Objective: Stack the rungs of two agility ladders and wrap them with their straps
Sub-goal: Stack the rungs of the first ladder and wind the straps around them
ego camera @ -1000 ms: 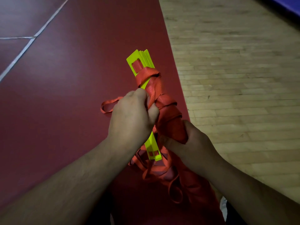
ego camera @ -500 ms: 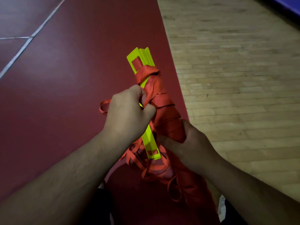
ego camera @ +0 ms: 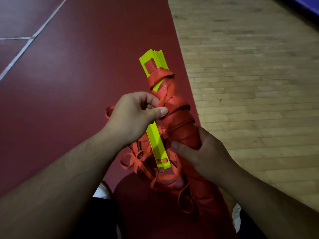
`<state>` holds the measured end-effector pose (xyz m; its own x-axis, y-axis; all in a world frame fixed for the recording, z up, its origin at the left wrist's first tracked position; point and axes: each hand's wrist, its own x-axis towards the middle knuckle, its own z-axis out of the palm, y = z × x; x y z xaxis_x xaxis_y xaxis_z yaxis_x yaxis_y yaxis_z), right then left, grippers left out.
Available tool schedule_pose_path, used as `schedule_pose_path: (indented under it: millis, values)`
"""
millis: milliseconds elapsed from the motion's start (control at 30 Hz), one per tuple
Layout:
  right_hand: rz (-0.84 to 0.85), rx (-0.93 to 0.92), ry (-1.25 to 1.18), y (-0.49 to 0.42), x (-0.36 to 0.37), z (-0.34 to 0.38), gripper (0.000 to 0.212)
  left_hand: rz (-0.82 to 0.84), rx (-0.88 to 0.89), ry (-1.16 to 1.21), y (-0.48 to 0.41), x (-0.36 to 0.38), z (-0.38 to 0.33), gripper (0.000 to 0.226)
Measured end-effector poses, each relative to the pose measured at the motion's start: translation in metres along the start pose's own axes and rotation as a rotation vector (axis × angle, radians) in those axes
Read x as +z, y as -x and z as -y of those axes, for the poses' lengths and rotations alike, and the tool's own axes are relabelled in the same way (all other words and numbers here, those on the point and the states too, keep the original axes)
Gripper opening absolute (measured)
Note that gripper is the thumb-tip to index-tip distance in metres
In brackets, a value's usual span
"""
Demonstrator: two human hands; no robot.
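The stacked rungs point(ego camera: 157, 58), flat strips of glossy neon-yellow plastic with rectangular slots near their ends, are held upright and slightly tilted over the red court surface point(ego camera: 82, 69), between the two hands. Orange woven straps point(ego camera: 176, 116) spiral round the stack in overlapping flat bands, with the yellow top end fanning out above them. The left hand point(ego camera: 136, 114) pinches one band between thumb and curled fingers at the bundle's left edge. The right hand point(ego camera: 205, 152) clamps round the wrapped lower part (thumb pressed across the front). Loose strap loops point(ego camera: 136, 159) dangle in a tangle below. A pale plank wooden floor point(ego camera: 250, 69) lies on the right, and a thin white line point(ego camera: 25, 47) crosses the red.
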<state>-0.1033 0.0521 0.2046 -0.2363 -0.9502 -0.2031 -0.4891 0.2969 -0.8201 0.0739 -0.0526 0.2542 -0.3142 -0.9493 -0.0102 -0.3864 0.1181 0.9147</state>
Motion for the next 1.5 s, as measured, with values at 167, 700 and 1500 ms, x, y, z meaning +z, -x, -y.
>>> schedule_pose_path:
  millis: [167, 700, 1500]
  values:
    - [-0.001, 0.005, 0.003, 0.000, 0.000, 0.000, 0.040, -0.007, 0.056, -0.161, 0.003, -0.001, -0.001, 0.018]
    - [-0.063, -0.032, 0.060, 0.001, 0.002, 0.005, 0.059, -0.155, 0.097, -0.423, 0.006, 0.002, -0.009, 0.015]
    - [-0.012, 0.084, 0.027, -0.004, -0.012, -0.015, 0.035, 0.106, -0.003, -0.342, -0.003, -0.008, 0.008, 0.032]
